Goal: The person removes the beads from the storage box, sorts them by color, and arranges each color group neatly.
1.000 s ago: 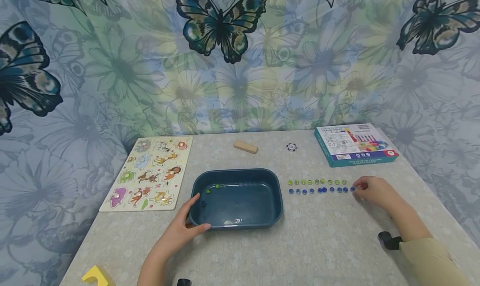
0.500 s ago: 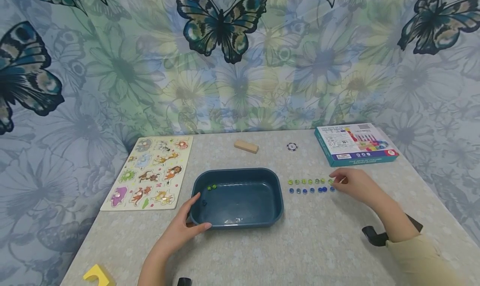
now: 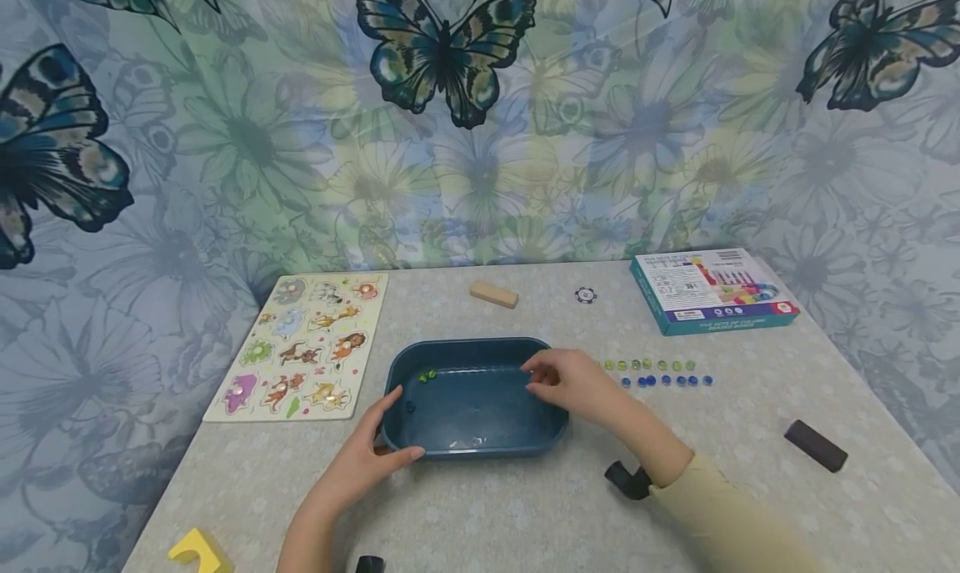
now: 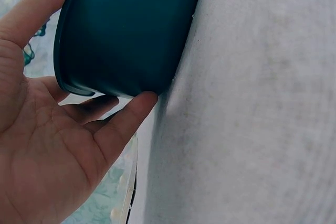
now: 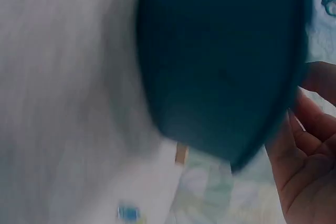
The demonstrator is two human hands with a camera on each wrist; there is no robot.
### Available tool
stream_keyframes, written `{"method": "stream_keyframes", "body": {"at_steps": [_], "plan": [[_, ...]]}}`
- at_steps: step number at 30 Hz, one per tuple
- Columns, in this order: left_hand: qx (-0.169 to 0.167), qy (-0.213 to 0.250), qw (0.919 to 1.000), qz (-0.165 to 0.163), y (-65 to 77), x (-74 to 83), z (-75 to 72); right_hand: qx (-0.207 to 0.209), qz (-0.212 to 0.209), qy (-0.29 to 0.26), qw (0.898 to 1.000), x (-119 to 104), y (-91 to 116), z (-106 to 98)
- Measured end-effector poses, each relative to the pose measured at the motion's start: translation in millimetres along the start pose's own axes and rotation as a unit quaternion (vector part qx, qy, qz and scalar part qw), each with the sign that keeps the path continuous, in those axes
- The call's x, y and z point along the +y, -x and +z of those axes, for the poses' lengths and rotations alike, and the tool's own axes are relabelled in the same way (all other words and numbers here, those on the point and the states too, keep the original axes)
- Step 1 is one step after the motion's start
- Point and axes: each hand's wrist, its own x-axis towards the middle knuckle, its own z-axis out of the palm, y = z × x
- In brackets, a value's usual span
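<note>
A dark blue plastic basin point(image 3: 480, 452) stands mid-table. My left hand point(image 3: 360, 464) grips its left end, thumb on the near side and fingers along the left wall; in the left wrist view, the left hand point(image 4: 63, 135) lies against the outer wall and rim. Two small green marbles point(image 3: 427, 376) and a dark blue marble point(image 3: 410, 407) lie inside at the left. My right hand point(image 3: 573, 381) is above the basin's right rim, fingers loosely bent with nothing visible in them. Right of the basin run a row of green marbles point(image 3: 662, 364) and a row of blue marbles point(image 3: 666, 381), partly hidden by that hand.
An animal puzzle board point(image 3: 300, 348) lies at left, a wooden block point(image 3: 493, 294) and a poker chip point(image 3: 586, 295) at the back, a game box point(image 3: 716, 291) back right. A black bar point(image 3: 816, 445) lies at right, a yellow arch-shaped piece point(image 3: 198, 550) front left.
My right hand has left a blue marble at the right end of the blue row and swung left to the basin. The green marbles inside rolled together. My left hand stays put.
</note>
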Motion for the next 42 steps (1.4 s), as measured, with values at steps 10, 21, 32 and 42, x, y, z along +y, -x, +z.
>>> {"method": "stream_keyframes", "body": {"at_steps": [10,21,32,42], "plan": [[-0.005,0.022,0.9997,0.007,0.4,-1.7,-0.4,-0.076,-0.018,-0.033,0.996,-34,-32,66],[-0.021,0.040,0.9989,0.014,2.0,-1.4,-3.8,-0.082,-0.014,-0.005,0.997,-71,-58,104],[-0.021,0.038,0.9988,0.025,0.2,-1.9,-4.6,-0.091,0.034,0.074,0.992,-91,-80,124],[-0.026,0.051,0.9979,0.029,0.3,-3.6,-3.9,-0.105,0.025,0.131,0.986,-96,-81,131]]}}
